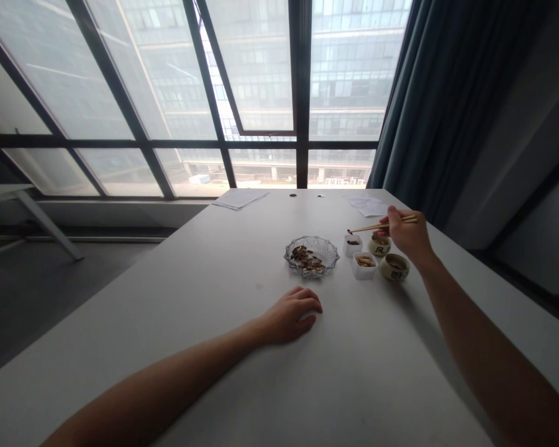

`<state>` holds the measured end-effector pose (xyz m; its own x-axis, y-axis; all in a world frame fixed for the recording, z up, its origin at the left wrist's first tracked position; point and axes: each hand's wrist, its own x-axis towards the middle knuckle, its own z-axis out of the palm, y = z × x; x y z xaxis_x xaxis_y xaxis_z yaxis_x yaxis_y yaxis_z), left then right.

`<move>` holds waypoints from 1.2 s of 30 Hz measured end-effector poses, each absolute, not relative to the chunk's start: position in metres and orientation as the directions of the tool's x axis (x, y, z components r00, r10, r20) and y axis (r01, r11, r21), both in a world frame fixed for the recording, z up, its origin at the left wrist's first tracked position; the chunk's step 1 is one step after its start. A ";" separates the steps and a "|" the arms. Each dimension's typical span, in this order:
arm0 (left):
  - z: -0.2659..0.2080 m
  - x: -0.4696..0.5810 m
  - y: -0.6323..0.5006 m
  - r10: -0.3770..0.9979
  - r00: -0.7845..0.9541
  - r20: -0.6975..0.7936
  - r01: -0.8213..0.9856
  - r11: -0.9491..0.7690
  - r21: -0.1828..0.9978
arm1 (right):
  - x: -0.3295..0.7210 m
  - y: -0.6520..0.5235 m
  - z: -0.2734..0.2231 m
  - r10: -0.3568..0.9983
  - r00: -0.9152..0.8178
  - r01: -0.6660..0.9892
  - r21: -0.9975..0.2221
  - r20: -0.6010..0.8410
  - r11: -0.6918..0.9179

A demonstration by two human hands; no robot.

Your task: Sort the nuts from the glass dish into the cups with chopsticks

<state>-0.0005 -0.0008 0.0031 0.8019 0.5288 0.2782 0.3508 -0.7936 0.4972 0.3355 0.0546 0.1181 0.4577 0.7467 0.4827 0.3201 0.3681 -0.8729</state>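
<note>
White counter (190, 292), tall windows (261, 74) beyond. Right hand (405, 233): fingers closed round chopsticks (372, 227), long axis running left and slightly down; tips appear to pinch a dark bit (349, 232) just above the rear cup (353, 251). Glass bowl (334, 258), part-filled, lies left of the tips, nearer the body. Left hand (289, 315) is closer to it, fingers loosely curled, empty.

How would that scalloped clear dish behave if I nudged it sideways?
The scalloped clear dish looks low and wide, so it would probably slide rather than tip on the smooth white table. It appears to be glass, so likely rigid and breakable. The loose brown pieces inside may shift.
</note>
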 end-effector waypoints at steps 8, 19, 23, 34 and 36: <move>0.002 0.000 -0.001 0.523 0.805 0.282 0.342 -0.796 0.499 | 0.335 0.054 0.118 0.771 0.446 0.287 -0.889 0.454 0.357; 0.002 -0.001 0.000 0.520 0.802 0.296 0.337 -0.801 0.495 | 0.287 0.055 0.089 0.955 0.050 0.226 -0.935 0.291 0.273; 0.002 -0.001 0.000 0.519 0.801 0.299 0.334 -0.801 0.496 | 0.280 0.054 0.082 0.958 0.032 0.283 -0.922 0.284 0.263; 0.003 0.000 0.000 0.518 0.804 0.292 0.338 -0.802 0.493 | 0.276 0.054 0.079 0.928 0.125 0.341 -0.893 0.352 0.293; 0.003 0.000 0.000 0.520 0.803 0.291 0.341 -0.802 0.490 | 0.276 0.052 0.084 0.919 0.150 0.331 -0.895 0.364 0.300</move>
